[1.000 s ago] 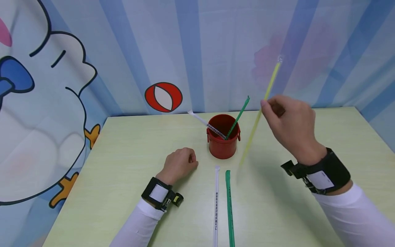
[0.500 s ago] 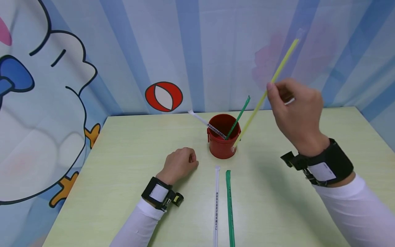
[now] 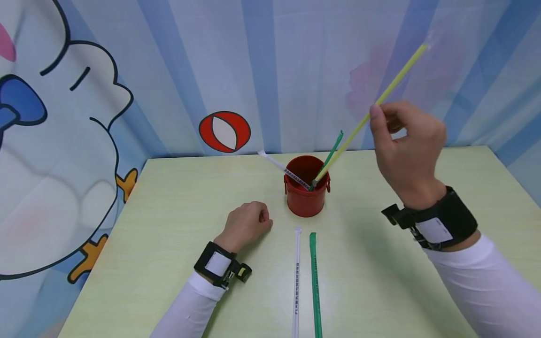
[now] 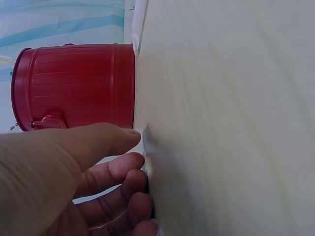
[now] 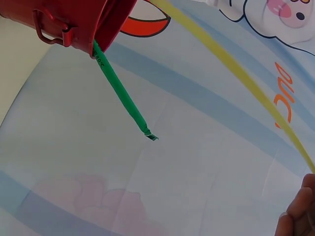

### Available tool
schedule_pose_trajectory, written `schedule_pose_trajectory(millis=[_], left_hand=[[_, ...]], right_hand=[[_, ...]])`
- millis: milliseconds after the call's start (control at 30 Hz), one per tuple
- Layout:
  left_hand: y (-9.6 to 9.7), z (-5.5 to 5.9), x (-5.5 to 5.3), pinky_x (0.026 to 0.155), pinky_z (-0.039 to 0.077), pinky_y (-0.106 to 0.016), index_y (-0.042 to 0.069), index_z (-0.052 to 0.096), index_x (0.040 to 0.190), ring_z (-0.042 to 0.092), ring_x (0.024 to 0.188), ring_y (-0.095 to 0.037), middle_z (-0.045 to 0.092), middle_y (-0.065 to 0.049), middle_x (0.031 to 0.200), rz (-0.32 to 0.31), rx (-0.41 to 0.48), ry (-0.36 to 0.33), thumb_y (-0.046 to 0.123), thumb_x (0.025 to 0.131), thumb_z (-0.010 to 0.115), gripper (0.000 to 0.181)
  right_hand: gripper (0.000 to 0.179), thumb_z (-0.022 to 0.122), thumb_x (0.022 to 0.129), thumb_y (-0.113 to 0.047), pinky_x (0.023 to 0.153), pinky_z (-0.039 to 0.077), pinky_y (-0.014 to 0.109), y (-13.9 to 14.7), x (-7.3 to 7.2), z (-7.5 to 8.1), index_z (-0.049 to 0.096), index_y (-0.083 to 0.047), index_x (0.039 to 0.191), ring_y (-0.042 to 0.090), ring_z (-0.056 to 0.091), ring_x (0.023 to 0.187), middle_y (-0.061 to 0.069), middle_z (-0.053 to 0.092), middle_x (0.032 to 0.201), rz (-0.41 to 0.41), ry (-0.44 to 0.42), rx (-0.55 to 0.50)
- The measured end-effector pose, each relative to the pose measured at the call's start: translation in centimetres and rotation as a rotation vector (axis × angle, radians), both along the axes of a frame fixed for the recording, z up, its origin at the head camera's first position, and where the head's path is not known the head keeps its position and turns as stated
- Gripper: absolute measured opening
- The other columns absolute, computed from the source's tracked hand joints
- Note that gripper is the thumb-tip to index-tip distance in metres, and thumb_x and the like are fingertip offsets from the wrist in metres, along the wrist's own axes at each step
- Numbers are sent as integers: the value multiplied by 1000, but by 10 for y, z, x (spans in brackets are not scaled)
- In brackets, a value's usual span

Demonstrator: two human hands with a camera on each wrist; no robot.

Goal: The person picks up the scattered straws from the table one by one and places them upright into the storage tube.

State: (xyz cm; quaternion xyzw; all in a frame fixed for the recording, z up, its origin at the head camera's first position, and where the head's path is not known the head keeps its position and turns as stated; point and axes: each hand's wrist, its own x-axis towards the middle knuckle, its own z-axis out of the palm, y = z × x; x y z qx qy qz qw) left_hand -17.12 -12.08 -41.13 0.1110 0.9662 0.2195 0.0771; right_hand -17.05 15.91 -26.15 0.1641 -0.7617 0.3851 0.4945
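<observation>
My right hand (image 3: pixel 407 150) pinches a yellow straw (image 3: pixel 397 80) in a clear wrapper between thumb and fingers. The straw slants down to the left, its lower end at the mouth of a small red bucket (image 3: pixel 305 205). Leaning out of that bucket are a white-wrapped straw (image 3: pixel 275 163) and a green-wrapped straw (image 3: pixel 336 142). Left of the bucket, my left hand (image 3: pixel 246 224) rests on the table with loosely curled fingers and holds nothing. In the right wrist view, the yellow straw (image 5: pixel 231 66) runs past the green one; only some of the fingers (image 5: pixel 300 209) show.
In front of the bucket, another white-wrapped straw (image 3: pixel 297 281) and another green-wrapped straw (image 3: pixel 315 286) lie side by side on the pale table (image 3: pixel 169 216). A blue striped curtain (image 3: pixel 296 70) with cartoon prints hangs behind the table's back edge.
My right hand has moved up and back with the yellow straw. The straw's lower end has gone from above the table to the bucket's mouth. The left hand stays where it was.
</observation>
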Motion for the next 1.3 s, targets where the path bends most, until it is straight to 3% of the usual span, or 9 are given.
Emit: schedule_pose_trajectory(millis=[100, 167, 433, 733, 967, 1300], left_hand=[[0, 0, 0, 58, 37, -27, 14, 65, 78, 52, 65, -15, 55, 1, 67, 2, 2, -3, 20, 92, 72, 16], [0, 0, 0, 58, 37, -27, 14, 65, 79, 52, 65, -15, 55, 1, 67, 3, 3, -5, 20, 92, 72, 16], [0, 0, 0, 57, 37, -27, 14, 65, 79, 52, 65, -15, 55, 1, 67, 0, 5, 0, 21, 92, 72, 17], [-1, 0, 0, 57, 36, -26, 13, 65, 79, 51, 63, -14, 55, 1, 66, 1, 5, 5, 20, 92, 72, 17], [0, 0, 0, 57, 36, -26, 13, 66, 79, 52, 64, -15, 55, 1, 67, 8, 0, -1, 21, 93, 72, 16], [-2, 1, 0, 57, 36, -26, 13, 65, 78, 51, 63, -14, 55, 1, 66, -1, 6, -5, 21, 93, 71, 18]], right_hand=[[21, 66, 95, -11, 74, 36, 4, -1, -1, -4, 72, 7, 87, 27, 63, 64, 23, 69, 75, -19, 3, 16], [20, 66, 95, -11, 73, 35, 4, -2, -2, -6, 73, 7, 87, 35, 63, 64, 23, 69, 75, -23, 1, 23], [21, 66, 97, -12, 72, 34, 8, -2, -7, -17, 73, 5, 88, 36, 63, 64, 23, 70, 76, -55, -33, 62], [22, 64, 98, -16, 62, 40, 27, -2, -14, -36, 73, 3, 91, 34, 67, 66, 19, 71, 77, -93, -93, 139], [22, 63, 100, -18, 60, 38, 25, -2, -20, -49, 73, 1, 93, 32, 68, 65, 18, 72, 77, -100, -148, 153], [24, 64, 99, -20, 54, 35, 34, -6, -25, -64, 72, 1, 92, 33, 65, 62, 19, 71, 75, -110, -259, 157]])
